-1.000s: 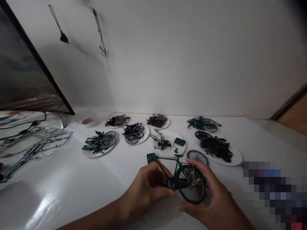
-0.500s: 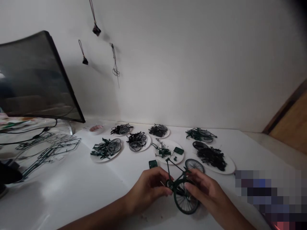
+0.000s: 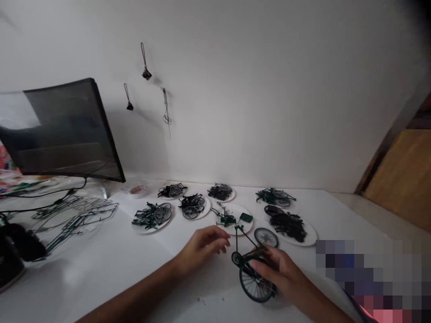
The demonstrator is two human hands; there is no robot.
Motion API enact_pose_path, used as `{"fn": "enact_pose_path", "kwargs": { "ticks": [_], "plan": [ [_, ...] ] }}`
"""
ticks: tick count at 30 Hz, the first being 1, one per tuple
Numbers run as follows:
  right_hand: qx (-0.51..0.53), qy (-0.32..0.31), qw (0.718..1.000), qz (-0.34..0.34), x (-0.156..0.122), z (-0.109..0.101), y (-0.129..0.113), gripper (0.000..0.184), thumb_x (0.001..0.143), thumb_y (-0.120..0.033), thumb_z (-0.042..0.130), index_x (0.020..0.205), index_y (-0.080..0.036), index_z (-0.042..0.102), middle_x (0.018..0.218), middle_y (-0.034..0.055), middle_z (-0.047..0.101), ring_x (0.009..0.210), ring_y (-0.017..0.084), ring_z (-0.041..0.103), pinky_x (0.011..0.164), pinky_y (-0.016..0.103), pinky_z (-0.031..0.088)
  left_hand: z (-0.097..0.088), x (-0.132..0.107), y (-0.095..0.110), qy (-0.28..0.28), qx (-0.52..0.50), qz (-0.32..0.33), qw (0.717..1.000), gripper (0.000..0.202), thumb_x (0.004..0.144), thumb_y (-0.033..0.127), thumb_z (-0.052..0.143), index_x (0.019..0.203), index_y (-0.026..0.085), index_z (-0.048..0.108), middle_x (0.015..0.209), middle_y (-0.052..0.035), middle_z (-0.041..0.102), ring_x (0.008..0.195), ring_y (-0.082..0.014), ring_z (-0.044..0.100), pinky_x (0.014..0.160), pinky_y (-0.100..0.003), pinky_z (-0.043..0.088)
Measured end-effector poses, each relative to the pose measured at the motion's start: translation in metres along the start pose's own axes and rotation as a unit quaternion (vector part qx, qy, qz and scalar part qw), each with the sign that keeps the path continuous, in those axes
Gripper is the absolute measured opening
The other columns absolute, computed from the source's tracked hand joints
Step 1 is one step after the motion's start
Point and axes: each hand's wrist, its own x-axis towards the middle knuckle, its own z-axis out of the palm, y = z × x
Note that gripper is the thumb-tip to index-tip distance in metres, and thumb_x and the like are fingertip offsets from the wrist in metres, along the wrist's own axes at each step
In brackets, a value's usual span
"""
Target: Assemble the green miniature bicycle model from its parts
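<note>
Left hand [image 3: 202, 249] has come off the model bicycle [image 3: 249, 273]; right hand [image 3: 278, 264] alone holds it

Half a second ago the left hand touched the crank of the model bicycle; now it is apart, left of the loose wheel [image 3: 266, 237], its grip slightly parted, with nothing seen between thumb and fingers.

The white bench [image 3: 101, 260] spreads all around the loose wheel. The monitor [image 3: 63, 139] stands well to the left of the loose wheel. The heaped plate [image 3: 311, 240], just right of the loose wheel, carries a pile of black parts [image 3: 288, 225]. The model bicycle, one spoked wheel fitted, tilts just on the near side of the loose wheel; whether it touches the bench cannot be told. The right hand's grip is closed on its wheel end, thumb on the near side. The sorting plate [image 3: 238, 210], beyond and left of the loose wheel, bears green parts, including a flat panel [image 3: 246, 217]. The tape roll [image 3: 138, 189] sits farther left of the loose wheel.
</note>
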Motion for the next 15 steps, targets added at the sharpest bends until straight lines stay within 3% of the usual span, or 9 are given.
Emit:
{"fn": "enact_pose_path", "kwargs": {
  "ticks": [3,7,10,15],
  "plan": [
    [0.008,-0.006,1.0,0.002,0.001,-0.001,0.006,0.055,0.07,-0.064,0.079,0.102,-0.019,0.072,0.101,0.0101,0.076,0.1,0.029,0.072,0.091,0.043,0.058,-0.032,0.019,-0.001,0.031,0.113,0.032,0.993,0.037,0.105,0.045,0.047,0.11,0.013,0.064,0.104,-0.0122,0.07,0.09,-0.0173,0.067,0.081,-0.033,0.056],
    [0.015,0.008,1.0,0.006,-0.003,0.0,0.01,0.061,0.074,-0.064,0.077,0.113,-0.019,0.068,0.11,0.01,0.075,0.108,0.029,0.07,0.096,0.044,0.056,-0.065,0.062,-0.006,0.016,0.283,0.074,0.956,0.028,0.101,0.038,0.059,0.115,0.014,0.065,0.117,-0.0092,0.067,0.107,-0.0223,0.065,0.095,-0.045,0.056],
    [0.015,0.019,1.0,0.014,-0.006,0.001,0.01,0.063,0.074,-0.064,0.077,0.118,-0.019,0.067,0.114,0.0108,0.075,0.112,0.029,0.069,0.101,0.044,0.053,-0.072,0.099,-0.015,-0.04,0.381,0.105,0.918,0.032,0.099,0.036,0.063,0.123,0.015,0.063,0.127,-0.0107,0.064,0.115,-0.0253,0.063,0.099,-0.048,0.054],
    [0.012,0.031,0.999,0.043,-0.01,-0.004,0.015,0.077,0.071,-0.067,0.078,0.127,-0.018,0.06,0.121,0.0142,0.073,0.118,0.032,0.066,0.106,0.049,0.048,-0.064,0.138,-0.031,-0.129,0.468,0.136,0.863,0.032,0.099,0.035,0.063,0.124,0.015,0.062,0.125,-0.0105,0.064,0.111,-0.0243,0.065,0.096,-0.047,0.056]
  ]
}}
